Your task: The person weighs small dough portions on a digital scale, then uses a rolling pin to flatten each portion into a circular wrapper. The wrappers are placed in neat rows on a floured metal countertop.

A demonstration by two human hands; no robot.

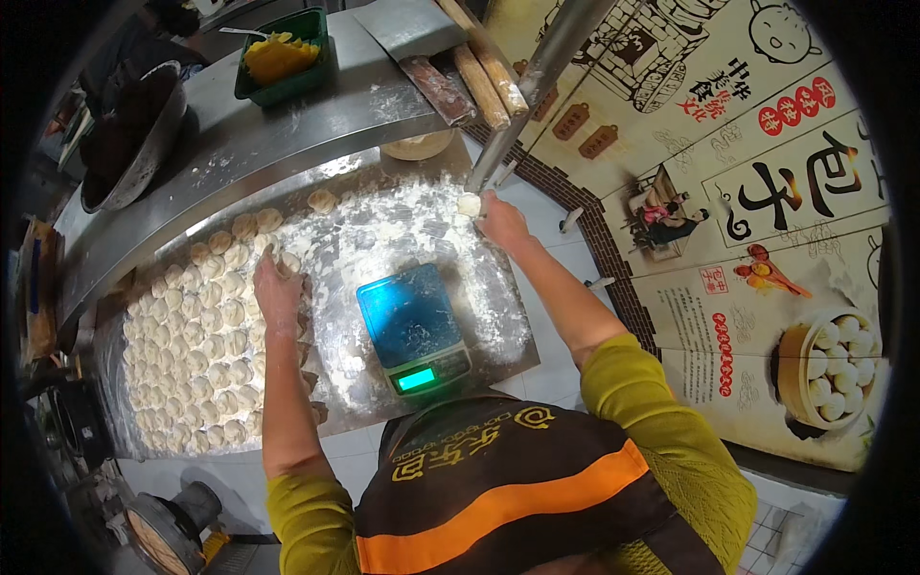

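Rows of small pale folded dumplings [196, 359] cover the left part of a floured metal worktop [335, 335]. My left hand [278, 292] reaches over their right edge, its fingers curled around a dumpling [287, 261] at the upper end of the rows. At the worktop's far right corner, my right hand [500, 222] has its fingertips closed on a small white lump of dough [469, 204]. A digital kitchen scale [410, 318] with a blue plate and a lit green display stands between my arms; nothing lies on its plate.
A raised metal shelf [287, 129] runs along the far side, bearing a green tub [283, 77] of yellow filling, a large metal bowl [139, 144] and wooden rolling pins [479, 86]. A metal post [537, 86] rises beside my right hand, before a printed wall [690, 240].
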